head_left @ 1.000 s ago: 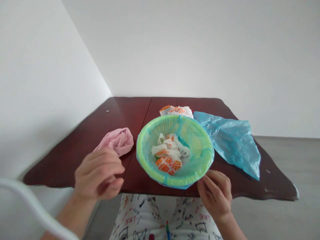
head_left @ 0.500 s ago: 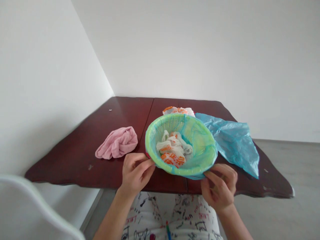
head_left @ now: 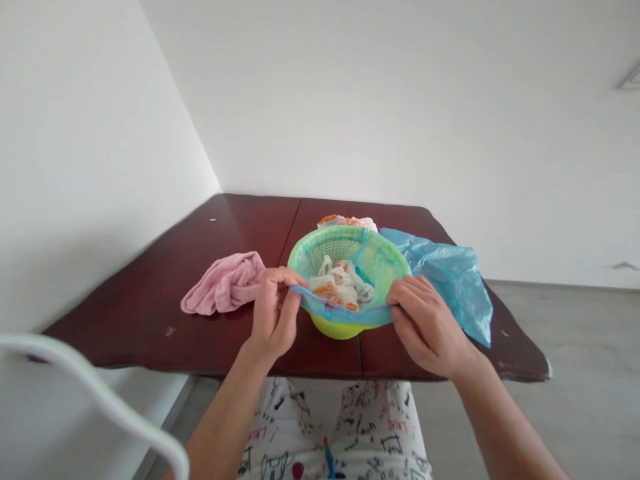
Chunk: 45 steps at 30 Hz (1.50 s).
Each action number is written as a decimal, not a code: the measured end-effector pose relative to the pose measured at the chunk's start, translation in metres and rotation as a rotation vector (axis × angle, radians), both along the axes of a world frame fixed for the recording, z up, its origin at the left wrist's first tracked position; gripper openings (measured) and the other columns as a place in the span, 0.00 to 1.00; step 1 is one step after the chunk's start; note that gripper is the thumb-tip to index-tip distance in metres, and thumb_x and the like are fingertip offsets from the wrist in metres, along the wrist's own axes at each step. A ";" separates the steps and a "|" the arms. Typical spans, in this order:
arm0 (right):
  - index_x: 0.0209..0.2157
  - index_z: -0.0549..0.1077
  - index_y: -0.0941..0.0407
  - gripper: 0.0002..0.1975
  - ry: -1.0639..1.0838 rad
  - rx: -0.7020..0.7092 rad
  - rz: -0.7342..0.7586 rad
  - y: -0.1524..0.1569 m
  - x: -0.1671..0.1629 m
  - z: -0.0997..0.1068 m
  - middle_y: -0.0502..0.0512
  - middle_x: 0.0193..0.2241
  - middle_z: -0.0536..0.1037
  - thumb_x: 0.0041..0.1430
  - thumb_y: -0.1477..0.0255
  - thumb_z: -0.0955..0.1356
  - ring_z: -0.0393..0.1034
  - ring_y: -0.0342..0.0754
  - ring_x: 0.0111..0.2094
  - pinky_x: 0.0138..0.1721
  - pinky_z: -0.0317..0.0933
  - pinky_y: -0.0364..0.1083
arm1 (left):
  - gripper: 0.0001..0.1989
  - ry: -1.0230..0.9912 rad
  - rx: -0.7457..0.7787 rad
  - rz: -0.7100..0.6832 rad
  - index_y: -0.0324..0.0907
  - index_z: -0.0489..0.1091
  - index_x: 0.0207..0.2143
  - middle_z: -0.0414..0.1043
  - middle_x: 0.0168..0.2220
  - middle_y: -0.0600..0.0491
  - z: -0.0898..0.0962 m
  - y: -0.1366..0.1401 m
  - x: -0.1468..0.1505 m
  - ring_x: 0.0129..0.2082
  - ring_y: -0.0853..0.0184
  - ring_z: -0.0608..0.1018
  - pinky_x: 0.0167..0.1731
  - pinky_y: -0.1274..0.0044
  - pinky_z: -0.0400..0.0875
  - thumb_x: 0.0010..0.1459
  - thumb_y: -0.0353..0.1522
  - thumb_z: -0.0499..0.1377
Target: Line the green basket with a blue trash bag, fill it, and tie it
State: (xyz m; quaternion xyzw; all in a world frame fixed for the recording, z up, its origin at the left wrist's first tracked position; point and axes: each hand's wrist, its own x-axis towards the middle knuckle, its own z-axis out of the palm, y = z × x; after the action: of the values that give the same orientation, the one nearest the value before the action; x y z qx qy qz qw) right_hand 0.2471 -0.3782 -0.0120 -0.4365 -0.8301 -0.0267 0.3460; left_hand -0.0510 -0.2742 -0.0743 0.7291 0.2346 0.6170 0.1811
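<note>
A green plastic basket (head_left: 334, 329) stands on the table in front of me, lined with a thin blue plastic bag (head_left: 345, 315). My left hand (head_left: 276, 310) pinches the bag's edge at the near left of the rim. At the near right, my right hand (head_left: 425, 323) grips the same edge, so the film stretches taut between both hands in front of the rim. Crumpled white plastic bags (head_left: 340, 283) with orange print lie inside the basket. How the liner sits against the basket's far wall is only partly clear.
The dark red wooden table (head_left: 250, 220) meets white walls. A pink cloth (head_left: 225, 283) lies left of the basket, a second blue plastic bag (head_left: 445, 273) to its right. Behind it is another white-and-orange bag (head_left: 347, 222). A white curved rail (head_left: 100, 393) rises at lower left.
Both hands have risen from the basket's rim, pulling the liner's near edge up and toward me. The basket now sits more level, with its green outer side showing below the film.
</note>
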 end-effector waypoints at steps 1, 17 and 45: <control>0.42 0.68 0.49 0.09 0.002 0.015 -0.051 0.004 0.003 0.001 0.50 0.34 0.75 0.80 0.76 0.65 0.69 0.52 0.36 0.42 0.59 0.55 | 0.02 -0.008 -0.005 0.049 0.49 0.69 0.53 0.76 0.41 0.54 0.001 0.004 -0.004 0.35 0.63 0.79 0.35 0.70 0.73 0.84 0.35 0.58; 0.48 0.76 0.53 0.06 0.000 -0.211 -0.448 0.174 0.082 0.051 0.62 0.42 0.87 0.75 0.73 0.67 0.80 0.57 0.41 0.44 0.64 0.51 | 0.17 0.280 -0.293 -0.096 0.43 0.77 0.42 0.84 0.40 0.50 0.110 0.182 0.003 0.36 0.63 0.80 0.40 0.72 0.73 0.71 0.48 0.70; 0.42 0.81 0.51 0.18 0.442 -0.372 -0.078 0.039 0.050 0.032 0.52 0.29 0.81 0.84 0.53 0.69 0.77 0.50 0.30 0.32 0.72 0.49 | 0.24 0.341 -0.331 -0.202 0.44 0.81 0.32 0.81 0.29 0.52 0.150 0.055 -0.024 0.30 0.65 0.82 0.31 0.76 0.77 0.76 0.52 0.69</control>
State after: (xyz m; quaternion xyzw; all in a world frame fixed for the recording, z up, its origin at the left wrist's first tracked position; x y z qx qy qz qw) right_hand 0.2974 -0.3393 0.0200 -0.5190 -0.7080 0.2083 0.4312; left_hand -0.0751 -0.2187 0.0755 0.8027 0.2857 0.4172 0.3163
